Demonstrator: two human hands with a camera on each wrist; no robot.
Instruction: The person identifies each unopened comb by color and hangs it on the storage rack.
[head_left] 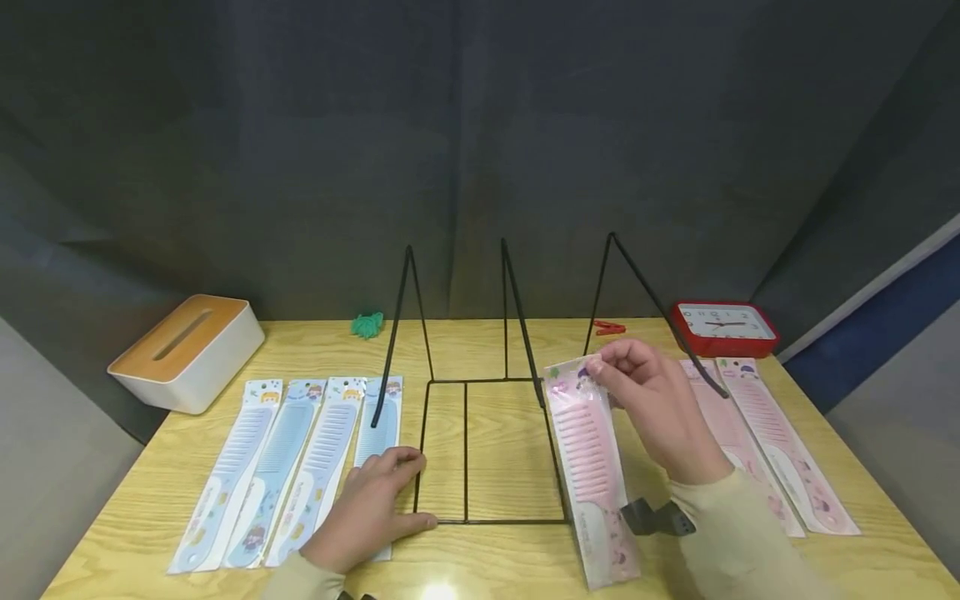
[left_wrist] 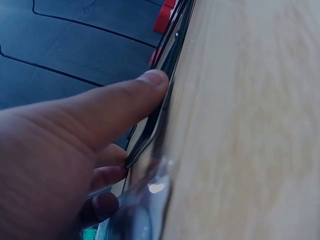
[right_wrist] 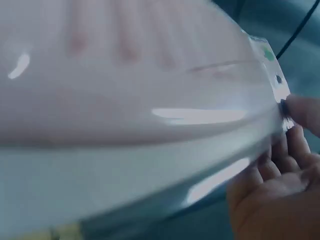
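Note:
A packaged pink comb (head_left: 588,450) hangs at a slant from my right hand (head_left: 656,408), whose thumb and fingers pinch the top end of its clear wrapper. In the right wrist view the pink comb (right_wrist: 165,100) fills much of the picture, blurred. A black wire rack (head_left: 466,450) stands in the middle of the table, its three bent arms rising at the back and slanting forward. My left hand (head_left: 371,504) rests at the rack's front left corner. The left wrist view has the thumb along the rack's wire (left_wrist: 160,115) and the other fingertips by its bend.
Several packaged blue combs (head_left: 307,475) lie side by side at left. More packaged pink combs (head_left: 787,450) lie at right. A white tissue box (head_left: 217,354) with a wooden lid, green string (head_left: 367,325), red clip (head_left: 609,328) and red clock (head_left: 723,329) are along the back.

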